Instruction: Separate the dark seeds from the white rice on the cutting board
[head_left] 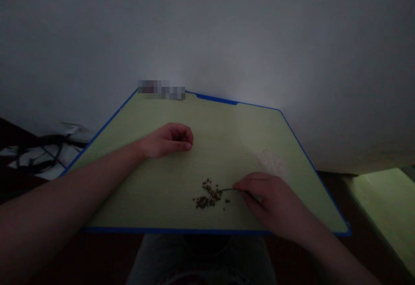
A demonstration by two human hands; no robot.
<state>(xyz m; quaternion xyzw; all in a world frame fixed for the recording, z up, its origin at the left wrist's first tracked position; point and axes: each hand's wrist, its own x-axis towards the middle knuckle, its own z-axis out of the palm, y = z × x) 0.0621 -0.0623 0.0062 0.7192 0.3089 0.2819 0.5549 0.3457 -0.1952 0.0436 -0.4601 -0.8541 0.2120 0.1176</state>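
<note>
Evidently, right fingers [256, 182] pinch a thin utensil [228, 189] at dark grains [203, 202]; left fingers [181, 128] curl, contents unclear.

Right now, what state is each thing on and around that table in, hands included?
Dark grains: loose, clustered with strays
Thin utensil: held, far end at the dark grains
Right hand: pinching the thin utensil
Left hand: loosely curled, contents unclear
Pale grains: spread in a patch
Black cables: looped together

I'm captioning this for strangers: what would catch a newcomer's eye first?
Dark bits near the table's front edge probably stand out first, a thin tool in the right hand reaching them. Then come the pale patch beyond that hand and the curled left hand, left of centre.
</note>
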